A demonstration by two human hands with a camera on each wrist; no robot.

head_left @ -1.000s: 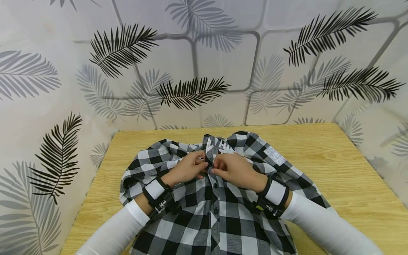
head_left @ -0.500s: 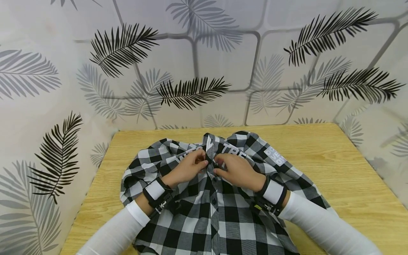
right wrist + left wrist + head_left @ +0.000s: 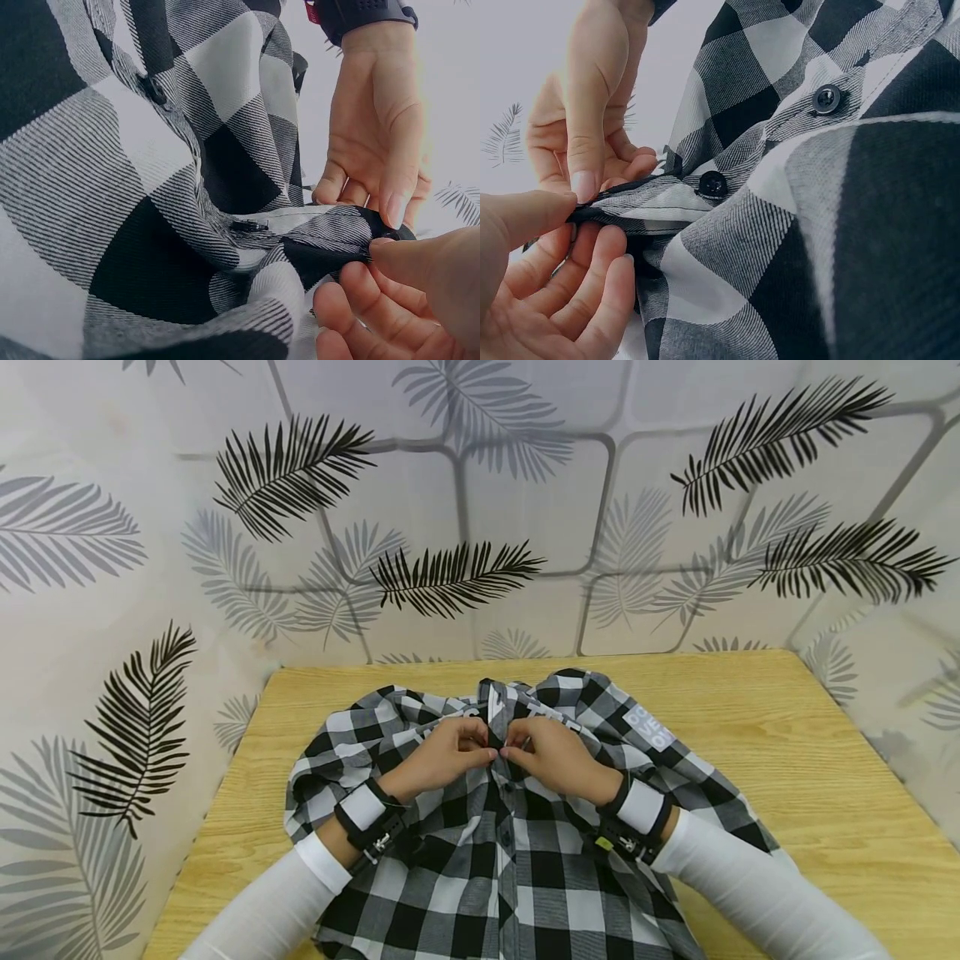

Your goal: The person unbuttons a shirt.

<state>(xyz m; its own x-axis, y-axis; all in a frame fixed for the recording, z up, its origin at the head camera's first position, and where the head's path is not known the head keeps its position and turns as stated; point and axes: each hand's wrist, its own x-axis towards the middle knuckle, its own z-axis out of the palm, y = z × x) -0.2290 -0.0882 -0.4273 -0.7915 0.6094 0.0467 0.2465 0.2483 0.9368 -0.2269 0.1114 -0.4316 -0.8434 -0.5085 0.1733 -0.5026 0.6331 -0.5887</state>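
Note:
A black, white and grey checked shirt (image 3: 450, 893) lies front up, its button placket (image 3: 507, 885) running down the middle. My left hand (image 3: 448, 755) pinches the placket's edge near the collar between thumb and fingers. Opposite it, my right hand (image 3: 558, 758) pinches the same fold, and the two thumb tips almost meet. In the left wrist view, a black button (image 3: 713, 184) sits close to the pinched fold, and another button (image 3: 826, 99) is farther along the strip. At the pinch in the right wrist view, a dark button-like edge (image 3: 399, 234) shows between the fingertips.
A wood-grain table (image 3: 817, 760) carries the shirt. Behind it hangs a pale backdrop (image 3: 525, 510) printed with leaves. One shirt sleeve (image 3: 697, 768) with white lettering stretches toward the right, beneath my right forearm. Both wrists wear strapped cameras.
My right hand has shifted slightly left, bringing its thumb and finger onto the placket beside my left fingertips. The lettering inside the collar is more covered than half a second ago.

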